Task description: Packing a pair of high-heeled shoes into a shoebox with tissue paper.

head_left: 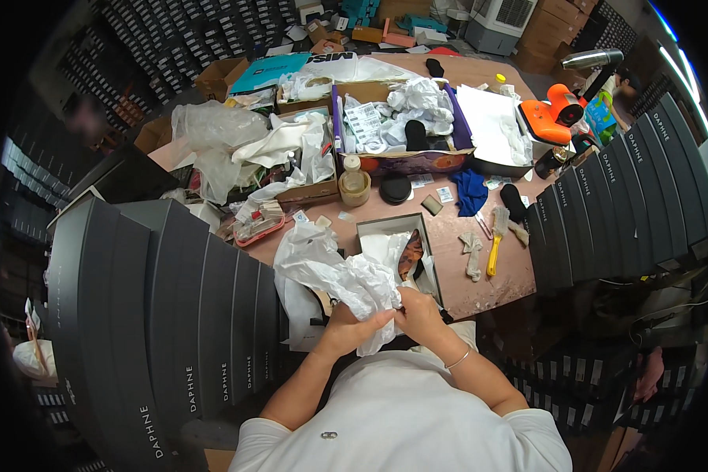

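Note:
In front of my chest I hold a crumpled sheet of white tissue paper (346,275). My left hand (348,330) grips its lower edge, and the fingers of my right hand (421,316) pinch it from the other side. Just beyond the hands stands an open grey shoe box (389,225). More white paper and something brown and patterned show inside it. Left of the box, partly under the tissue, lies a white sheet or box part (297,318) with a dark-and-beige item that I cannot make out.
Tall stacks of dark shoe boxes flank me on the left (173,315) and right (613,197). A yellow-handled brush (494,248), a beige cloth (471,256) and a blue cloth (470,193) lie on the table. Behind stand a jar (354,187) and a purple carton (401,164) of paper.

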Available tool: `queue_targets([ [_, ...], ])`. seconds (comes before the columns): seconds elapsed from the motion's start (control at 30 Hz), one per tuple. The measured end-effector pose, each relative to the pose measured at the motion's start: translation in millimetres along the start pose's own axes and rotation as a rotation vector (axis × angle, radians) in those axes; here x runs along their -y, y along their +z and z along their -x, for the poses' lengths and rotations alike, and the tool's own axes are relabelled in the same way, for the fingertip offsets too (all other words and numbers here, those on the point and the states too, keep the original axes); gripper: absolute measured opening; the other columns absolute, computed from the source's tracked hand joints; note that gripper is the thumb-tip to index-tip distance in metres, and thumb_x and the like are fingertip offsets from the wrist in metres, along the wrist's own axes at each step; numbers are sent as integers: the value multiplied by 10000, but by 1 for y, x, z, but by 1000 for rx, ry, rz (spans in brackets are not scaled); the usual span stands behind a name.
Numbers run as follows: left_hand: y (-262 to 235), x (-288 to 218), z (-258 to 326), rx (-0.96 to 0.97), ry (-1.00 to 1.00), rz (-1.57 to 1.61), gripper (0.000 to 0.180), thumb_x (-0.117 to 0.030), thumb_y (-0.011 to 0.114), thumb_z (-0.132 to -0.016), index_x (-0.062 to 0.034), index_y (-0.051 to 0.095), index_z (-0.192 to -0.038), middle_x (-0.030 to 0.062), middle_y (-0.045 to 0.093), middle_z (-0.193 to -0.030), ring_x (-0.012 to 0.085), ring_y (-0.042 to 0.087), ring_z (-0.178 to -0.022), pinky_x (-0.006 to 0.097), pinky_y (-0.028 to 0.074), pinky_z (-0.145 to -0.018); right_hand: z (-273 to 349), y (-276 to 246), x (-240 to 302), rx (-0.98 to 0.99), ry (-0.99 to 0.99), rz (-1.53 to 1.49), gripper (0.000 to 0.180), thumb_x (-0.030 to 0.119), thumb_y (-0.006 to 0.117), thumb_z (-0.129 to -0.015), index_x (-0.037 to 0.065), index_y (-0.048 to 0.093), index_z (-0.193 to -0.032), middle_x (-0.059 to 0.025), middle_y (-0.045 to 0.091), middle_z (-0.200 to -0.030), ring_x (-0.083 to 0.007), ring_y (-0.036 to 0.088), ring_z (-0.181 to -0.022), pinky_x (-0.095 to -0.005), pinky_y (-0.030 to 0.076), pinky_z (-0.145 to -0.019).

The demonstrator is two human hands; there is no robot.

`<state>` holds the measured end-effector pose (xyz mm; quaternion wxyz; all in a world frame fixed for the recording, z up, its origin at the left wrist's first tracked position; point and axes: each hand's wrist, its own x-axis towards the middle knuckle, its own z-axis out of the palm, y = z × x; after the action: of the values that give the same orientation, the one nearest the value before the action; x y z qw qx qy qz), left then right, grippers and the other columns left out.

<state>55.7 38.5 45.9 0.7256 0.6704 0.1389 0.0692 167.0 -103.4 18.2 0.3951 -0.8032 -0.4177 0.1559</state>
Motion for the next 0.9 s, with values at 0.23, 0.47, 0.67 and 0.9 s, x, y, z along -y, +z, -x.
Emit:
queue_targets([
  [0.23,-30,60,12,165,-5,-85,439,-190,623,-890,-24,510,-1281,89,549,-1273,211,505,-1170,338,383,-1002,-12,-30,-33,121,71,-580,748,311,756,-778,-3,413,-1365,-181,425,-1358,-261,464,-1206,-359,402,-997],
  [0.47,-25,50,12,332,-290,127,493,-179,623,-890,-16,462,-1327,62,509,-1316,187,490,-1177,314,376,-1011,-25,-3,0,14,358,-1155,470,-12,662,-819,35,527,-1266,-58,635,-1036,-140,599,-925,-273,487,-806],
  [0.67,-38,98,2,-91,-408,385,375,-173,576,-920,-36,532,-1266,53,589,-1191,174,556,-1066,294,428,-946,-10,-60,11,439,-460,-47,220,42,684,-782,46,658,-1001,-102,625,-893,-240,600,-825,-311,481,-753],
  [0.9,-34,63,-1,173,-225,57,351,-118,642,-865,15,576,-1183,55,642,-1084,130,569,-996,280,458,-870,-42,-84,1,295,44,-542,613,285,784,-752,-30,542,-1219,-96,575,-1197,-183,534,-1087,-323,420,-950],
])
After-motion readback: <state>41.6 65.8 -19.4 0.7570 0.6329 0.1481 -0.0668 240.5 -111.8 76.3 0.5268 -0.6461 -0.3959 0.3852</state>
